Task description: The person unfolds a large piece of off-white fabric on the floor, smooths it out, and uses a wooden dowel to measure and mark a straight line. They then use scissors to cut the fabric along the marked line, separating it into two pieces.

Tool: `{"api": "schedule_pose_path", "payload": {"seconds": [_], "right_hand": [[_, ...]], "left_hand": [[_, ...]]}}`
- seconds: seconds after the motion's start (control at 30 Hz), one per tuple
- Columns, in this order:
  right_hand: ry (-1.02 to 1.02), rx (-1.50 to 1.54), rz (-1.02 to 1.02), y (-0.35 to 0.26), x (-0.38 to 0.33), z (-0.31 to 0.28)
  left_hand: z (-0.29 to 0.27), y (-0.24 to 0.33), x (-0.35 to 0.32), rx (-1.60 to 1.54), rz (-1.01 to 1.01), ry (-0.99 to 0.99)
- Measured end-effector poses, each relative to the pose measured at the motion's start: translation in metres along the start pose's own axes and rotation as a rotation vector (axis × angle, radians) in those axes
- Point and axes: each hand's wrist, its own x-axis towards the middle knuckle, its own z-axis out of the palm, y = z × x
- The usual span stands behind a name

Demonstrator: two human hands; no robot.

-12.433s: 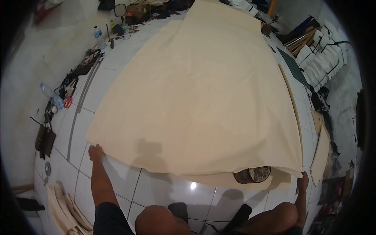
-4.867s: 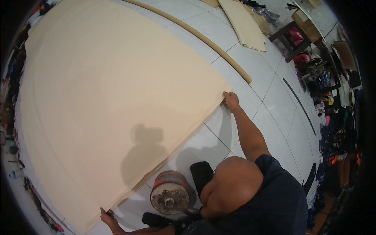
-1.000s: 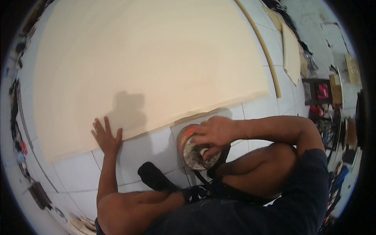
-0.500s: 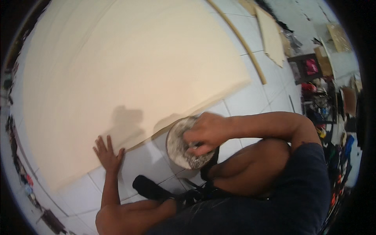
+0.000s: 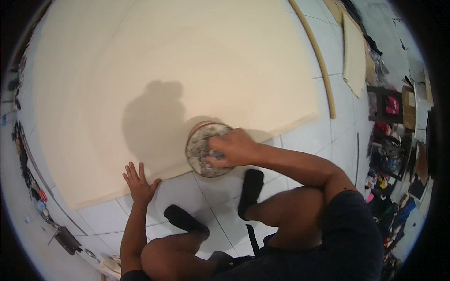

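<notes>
A large cream sheet (image 5: pixel 197 61) lies spread on the floor. My left hand (image 5: pixel 141 187) rests flat on its near edge, fingers spread and pointing away from me. My right hand (image 5: pixel 234 149) is closed over the middle of a round object (image 5: pixel 197 161) with a blotchy, whitish-grey top and a brownish rim. A small bit of something greyish shows under the fingers, but most of the grip is hidden. The round object overlaps the sheet's near edge; its underside is out of sight.
A long tan tube or strip (image 5: pixel 323 68) lies on the white floor tiles (image 5: pixel 304 140) right of the sheet. Beyond it are cream offcuts (image 5: pixel 352 56). A dark rack (image 5: pixel 386 105) and cluttered items line the right side. My feet in black socks (image 5: pixel 185 219) are close by.
My right hand and the round object have shifted left and away from me, further over the sheet's edge. My left hand stays flat on the sheet. The view has shifted, and my right foot now shows.
</notes>
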Motion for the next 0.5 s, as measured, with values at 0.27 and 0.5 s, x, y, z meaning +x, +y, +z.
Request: {"api": "schedule_pose_path", "payload": {"seconds": [0.27, 0.5], "right_hand": [[-0.338, 0.156, 0.226, -0.031, -0.047, -0.087], [0.174, 0.629, 1.361, -0.162, -0.269, -0.316]], "left_hand": [[-0.148, 0.1, 0.029, -0.436, -0.165, -0.287], [-0.439, 0.294, -0.045, -0.814, -0.035, -0.66]]}}
